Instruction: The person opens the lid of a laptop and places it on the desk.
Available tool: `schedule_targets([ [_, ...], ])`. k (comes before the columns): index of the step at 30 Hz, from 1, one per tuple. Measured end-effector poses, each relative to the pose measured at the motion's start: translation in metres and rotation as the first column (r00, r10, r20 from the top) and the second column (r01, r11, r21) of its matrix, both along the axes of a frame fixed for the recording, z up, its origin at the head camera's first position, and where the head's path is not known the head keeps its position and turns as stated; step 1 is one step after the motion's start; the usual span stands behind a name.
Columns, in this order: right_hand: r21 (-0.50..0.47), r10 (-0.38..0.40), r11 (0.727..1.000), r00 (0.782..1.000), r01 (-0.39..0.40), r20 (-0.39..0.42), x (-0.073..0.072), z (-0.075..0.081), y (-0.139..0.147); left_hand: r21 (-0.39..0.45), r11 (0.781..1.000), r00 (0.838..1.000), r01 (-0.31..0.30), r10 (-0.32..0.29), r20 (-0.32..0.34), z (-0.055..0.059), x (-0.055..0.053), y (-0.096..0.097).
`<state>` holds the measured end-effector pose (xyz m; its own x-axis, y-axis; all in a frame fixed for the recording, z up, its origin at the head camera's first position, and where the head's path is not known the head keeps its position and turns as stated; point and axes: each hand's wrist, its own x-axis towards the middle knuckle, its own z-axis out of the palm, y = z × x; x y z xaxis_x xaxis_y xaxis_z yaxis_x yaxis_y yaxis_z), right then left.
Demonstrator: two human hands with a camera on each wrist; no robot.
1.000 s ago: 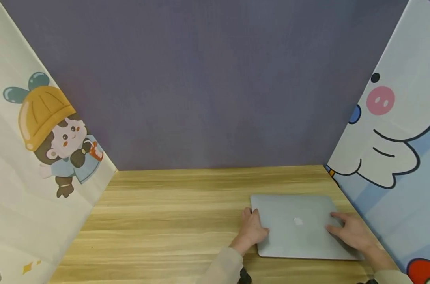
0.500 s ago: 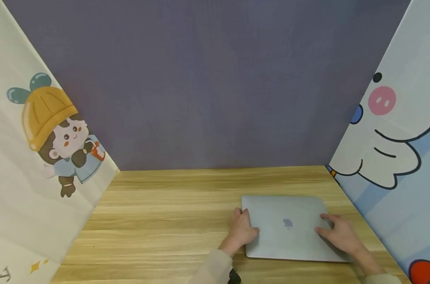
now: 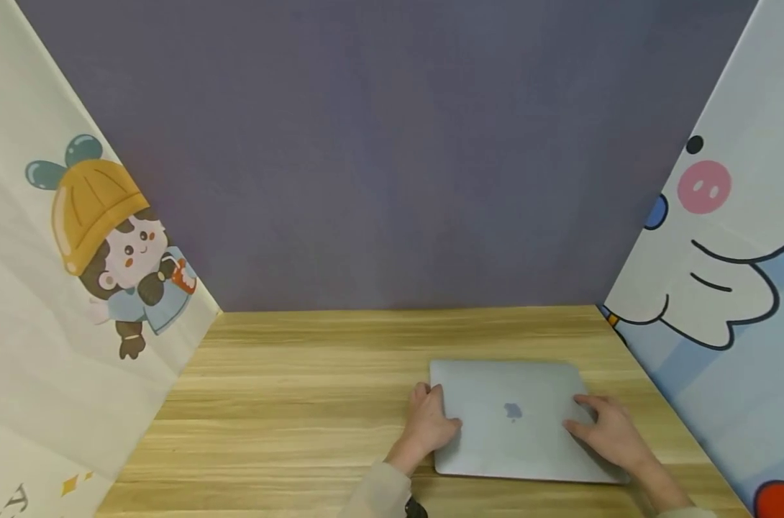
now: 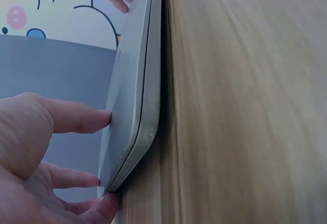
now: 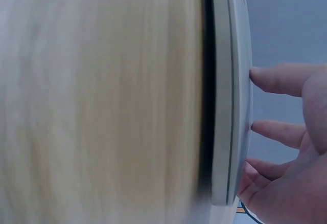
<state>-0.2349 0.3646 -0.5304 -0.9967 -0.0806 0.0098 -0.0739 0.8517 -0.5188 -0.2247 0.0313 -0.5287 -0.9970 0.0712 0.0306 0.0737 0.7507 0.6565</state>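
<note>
A closed silver laptop (image 3: 495, 439) with a dark apple logo on its lid lies flat at the right part of the wooden table. My left hand (image 3: 426, 423) grips its left side, thumb on the lid. In the left wrist view, the left hand (image 4: 36, 157) has other fingertips at the laptop's corner (image 4: 135, 127). At the opposite side, my right hand (image 3: 608, 429) holds on with thumb and a finger on the lid. More fingers of the right hand (image 5: 296, 147) meet the laptop's edge (image 5: 230, 106) in the right wrist view. A dark strip shows beneath the laptop; whether it touches the table cannot be told.
The wood-grain table (image 3: 288, 417) extends to the left of the laptop. Behind it rises a dark grey panel (image 3: 392, 158). A white cartoon-printed panel (image 3: 55, 403) stands left, and a blue-and-white cartoon panel (image 3: 709, 374) stands close on the right.
The laptop has slid left along the table, with both hands moving along at its sides. The head view has shifted slightly.
</note>
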Motion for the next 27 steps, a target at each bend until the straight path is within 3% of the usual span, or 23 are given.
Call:
schedule_targets([
  [11,-0.021,-0.001,1.0,1.0,0.001,0.01,0.002,-0.002,-0.017,0.014,0.999,0.999,-0.032,0.031,0.012,0.002,0.005,-0.014],
  [19,-0.025,-0.001,1.0,1.0,0.002,0.017,0.004,0.0,-0.033,-0.015,0.999,0.999,-0.029,0.028,-0.022,0.002,0.011,-0.026],
  [27,-0.039,-0.008,0.999,0.999,0.009,0.033,0.007,0.001,-0.049,-0.031,0.999,0.999,-0.034,0.035,0.007,0.004,0.015,-0.041],
])
